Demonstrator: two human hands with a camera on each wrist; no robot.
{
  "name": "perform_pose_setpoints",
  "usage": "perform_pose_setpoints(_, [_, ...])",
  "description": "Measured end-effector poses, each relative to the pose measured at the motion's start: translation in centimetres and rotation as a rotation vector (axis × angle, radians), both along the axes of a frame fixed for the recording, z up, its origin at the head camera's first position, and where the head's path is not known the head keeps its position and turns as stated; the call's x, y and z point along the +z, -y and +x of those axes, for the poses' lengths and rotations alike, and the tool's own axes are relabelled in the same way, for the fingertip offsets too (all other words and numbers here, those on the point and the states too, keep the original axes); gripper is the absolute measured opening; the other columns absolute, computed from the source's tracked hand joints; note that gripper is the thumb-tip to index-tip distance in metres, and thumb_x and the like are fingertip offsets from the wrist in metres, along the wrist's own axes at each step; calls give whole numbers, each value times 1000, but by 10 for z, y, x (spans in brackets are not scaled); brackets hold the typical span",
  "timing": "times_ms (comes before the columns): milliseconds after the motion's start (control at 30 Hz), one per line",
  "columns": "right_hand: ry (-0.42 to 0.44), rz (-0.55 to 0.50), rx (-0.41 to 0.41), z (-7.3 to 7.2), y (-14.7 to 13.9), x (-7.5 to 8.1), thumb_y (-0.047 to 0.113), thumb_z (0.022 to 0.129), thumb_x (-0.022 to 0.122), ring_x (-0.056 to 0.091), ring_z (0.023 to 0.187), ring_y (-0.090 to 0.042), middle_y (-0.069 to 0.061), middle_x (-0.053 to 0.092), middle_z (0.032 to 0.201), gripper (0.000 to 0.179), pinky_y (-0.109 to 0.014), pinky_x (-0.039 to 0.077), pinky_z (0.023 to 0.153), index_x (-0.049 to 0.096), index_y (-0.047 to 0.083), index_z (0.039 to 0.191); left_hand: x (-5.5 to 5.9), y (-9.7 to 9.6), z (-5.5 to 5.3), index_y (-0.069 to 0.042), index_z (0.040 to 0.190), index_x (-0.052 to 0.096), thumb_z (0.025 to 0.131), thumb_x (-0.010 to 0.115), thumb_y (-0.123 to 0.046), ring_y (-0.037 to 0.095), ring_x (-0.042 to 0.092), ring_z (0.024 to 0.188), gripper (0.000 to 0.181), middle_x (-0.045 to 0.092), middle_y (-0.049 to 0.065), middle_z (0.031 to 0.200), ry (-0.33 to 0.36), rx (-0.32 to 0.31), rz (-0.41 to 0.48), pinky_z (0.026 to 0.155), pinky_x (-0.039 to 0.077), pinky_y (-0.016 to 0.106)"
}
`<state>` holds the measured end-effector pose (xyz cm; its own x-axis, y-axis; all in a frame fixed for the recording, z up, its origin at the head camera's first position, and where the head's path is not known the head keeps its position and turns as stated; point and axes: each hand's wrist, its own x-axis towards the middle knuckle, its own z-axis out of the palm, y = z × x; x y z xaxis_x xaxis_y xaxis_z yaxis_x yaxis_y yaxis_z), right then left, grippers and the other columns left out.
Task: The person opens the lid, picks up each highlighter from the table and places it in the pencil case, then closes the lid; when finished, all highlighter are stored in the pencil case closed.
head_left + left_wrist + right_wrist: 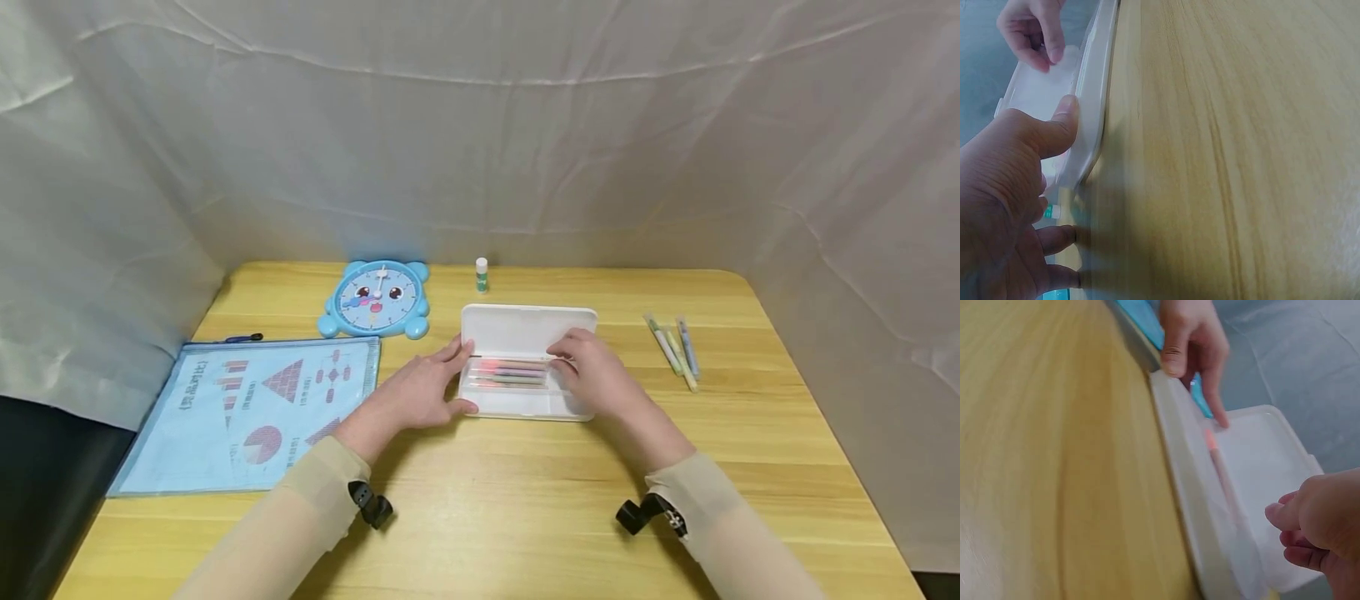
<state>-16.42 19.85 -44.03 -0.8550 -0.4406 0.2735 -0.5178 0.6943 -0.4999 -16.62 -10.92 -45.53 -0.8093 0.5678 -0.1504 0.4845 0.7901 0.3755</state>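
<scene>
A white pencil case (528,329) lies on the table with its lid raised at the back. Several slim pens (512,373) rest side by side in its left part, some with pinkish-orange ends. My left hand (423,390) holds the case by its left end, thumb at the front corner and fingers toward the hinge side. Over the right part of the case is my right hand (596,375), its fingers loosely bent. In the right wrist view, no pen shows between the fingertips of the right hand (1319,528).
Several markers (675,354) lie to the right of the case. Behind it stands a glue stick (482,275). A blue toy clock (377,297) and a blue zip document pouch (247,417) occupy the left side, with a dark pen (243,338) at the pouch's top edge.
</scene>
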Motion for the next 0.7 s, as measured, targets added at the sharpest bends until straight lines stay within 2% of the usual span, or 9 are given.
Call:
perform_pose_setpoints(267, [-18,-69,-70,5,-25,15,-7,93,74,69,92,-31,-13,71,100,15,-48,60,82,77,-7,108,0,0,0,-15,169,17,95,72,-61,36,45,147,103,9,6,175,-2,1,0,120,34,59])
perform_pose_setpoints(400, [-95,-85,-109,9,-42,25,-7,92,77,68,89,-30,-12,72,99,14,-49,58,80,78,-5,105,0,-1,0,-15,169,16,95,71,-61,35,45,146,103,9,6,175,-9,-5,-2,120,35,58])
perform_pose_setpoints(433, [-114,-88,-126,11,-46,27,-6,91,78,68,88,-31,-12,73,98,13,-55,56,87,79,-4,104,0,-1,-1,-15,169,17,95,71,-61,36,46,146,103,9,6,175,-10,-6,1,120,35,58])
perform_pose_setpoints(533, [-160,-89,-171,14,-60,32,-6,90,80,67,84,-30,-11,74,95,13,-57,53,85,79,-2,103,0,0,0,-14,169,18,95,72,-60,36,47,145,103,10,6,175,-15,-8,11,120,36,58])
perform_pose_setpoints(633, [-169,-94,-204,16,-73,35,-5,91,79,66,83,-29,-10,73,94,12,-54,53,83,79,-2,103,1,0,0,-13,169,19,94,73,-60,37,48,143,103,11,8,175,-16,-10,16,119,37,58])
perform_pose_setpoints(667, [-171,-95,-209,17,-76,36,-7,91,78,66,82,-27,-10,73,94,13,-46,54,75,79,-2,103,1,0,0,-13,169,19,94,73,-60,38,49,143,104,11,8,175,-17,-12,16,119,37,57])
perform_pose_setpoints(700, [-170,-96,-219,17,-80,36,-6,91,78,66,82,-27,-11,73,94,12,-44,54,74,79,-2,103,1,0,0,-13,169,19,94,73,-60,38,49,143,103,11,8,175,-15,-12,15,119,37,57])
